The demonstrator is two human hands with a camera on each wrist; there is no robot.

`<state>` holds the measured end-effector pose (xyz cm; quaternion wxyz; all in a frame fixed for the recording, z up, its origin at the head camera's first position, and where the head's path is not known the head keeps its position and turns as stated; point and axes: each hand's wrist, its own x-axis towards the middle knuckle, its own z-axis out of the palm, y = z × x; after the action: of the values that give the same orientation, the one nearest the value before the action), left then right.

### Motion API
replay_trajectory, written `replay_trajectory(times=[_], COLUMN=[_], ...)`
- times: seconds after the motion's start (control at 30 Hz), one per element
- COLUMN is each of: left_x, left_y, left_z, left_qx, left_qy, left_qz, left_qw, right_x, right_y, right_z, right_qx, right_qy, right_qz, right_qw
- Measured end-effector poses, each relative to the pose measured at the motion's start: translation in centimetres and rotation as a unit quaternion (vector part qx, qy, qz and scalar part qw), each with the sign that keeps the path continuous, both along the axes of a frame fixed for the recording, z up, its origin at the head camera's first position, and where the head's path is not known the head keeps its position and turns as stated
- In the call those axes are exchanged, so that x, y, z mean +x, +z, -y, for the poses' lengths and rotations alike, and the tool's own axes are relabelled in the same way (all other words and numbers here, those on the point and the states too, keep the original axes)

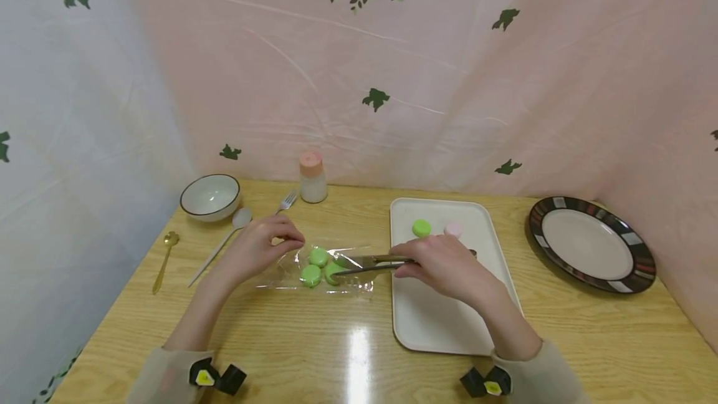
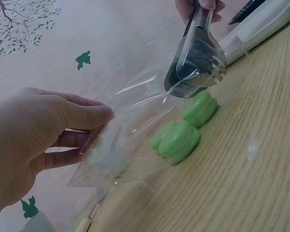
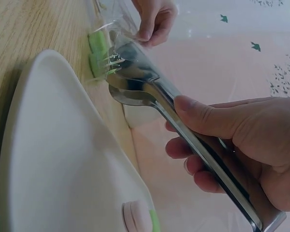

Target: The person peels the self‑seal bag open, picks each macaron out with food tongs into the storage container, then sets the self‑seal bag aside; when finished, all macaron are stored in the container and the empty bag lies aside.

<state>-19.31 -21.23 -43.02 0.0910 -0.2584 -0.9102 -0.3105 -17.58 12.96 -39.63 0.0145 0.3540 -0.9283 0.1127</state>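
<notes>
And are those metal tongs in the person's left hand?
No, the right hand grips the metal tongs, while the left hand pinches the clear bag.

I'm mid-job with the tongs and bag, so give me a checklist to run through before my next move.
1. Left grip on the clear bag: ok, thumb and fingers pinch its edge.
2. Right grip on the tongs: ok, thumb and fingers hold them.
3. Green macarons in the bag: ok, three show.
4. Macaron nearest the tongs released: cannot tell, the tips are too close to it.
5. Tray emptied: not ok, a green macaron and a pink macaron are on it.
</notes>
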Motion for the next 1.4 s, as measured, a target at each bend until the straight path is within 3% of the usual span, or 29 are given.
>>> replay_trajectory(times=[0.53,1.4], left_x=[-0.01,-0.08], left_y=[-0.01,-0.19], left_z=[-0.06,-0.15], left_qx=[-0.006,-0.012], left_qy=[0.001,0.003], left_qz=[0.0,0.0], left_qw=[1.0,0.9999], right_x=[0.32,0.4], right_y=[-0.29,-0.82], right_z=[0.49,0.8], right_qx=[0.021,0.039], right_qy=[0.0,-0.007], right_qz=[-0.034,-0.044], right_qw=[0.999,0.998])
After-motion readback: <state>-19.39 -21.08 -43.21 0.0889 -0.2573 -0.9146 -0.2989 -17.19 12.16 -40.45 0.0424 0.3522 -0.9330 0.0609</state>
